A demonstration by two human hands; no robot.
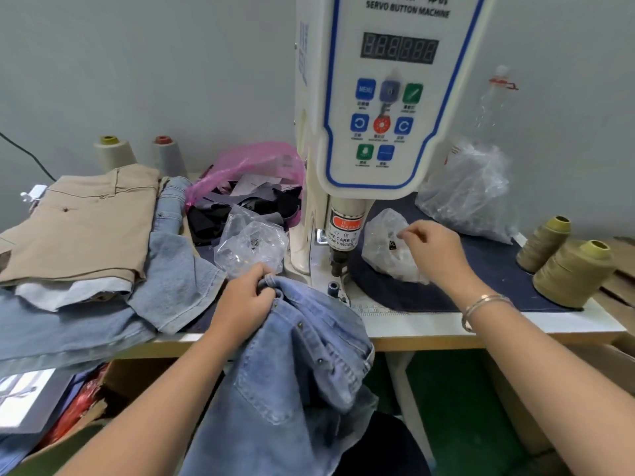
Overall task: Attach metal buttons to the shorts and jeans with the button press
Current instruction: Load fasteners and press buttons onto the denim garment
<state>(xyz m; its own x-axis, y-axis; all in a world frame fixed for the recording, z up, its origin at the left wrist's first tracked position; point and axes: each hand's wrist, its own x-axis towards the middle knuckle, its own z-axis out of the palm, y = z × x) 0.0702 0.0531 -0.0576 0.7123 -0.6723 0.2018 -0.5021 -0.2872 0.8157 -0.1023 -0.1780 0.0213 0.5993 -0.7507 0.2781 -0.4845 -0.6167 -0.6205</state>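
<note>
My left hand [245, 297] is bunched tight around the waistband of the jeans [302, 365], right in front of the button press [371, 108], just left of its plunger; the denim spills off the table [481, 333] edge toward my lap. Left of the press, khaki shorts [79, 221] lie folded on more denim, two thread cones [115, 154] behind them, a pink bag [251, 166] of fabric scraps closer in. My right hand [434, 250] reaches out right of the press, fingertips pinched together over a small clear bag [386, 249]; whether they hold a button, I can't tell. Further right, a dark mat [488, 269], olive thread cones [574, 273], grey wall behind.
</note>
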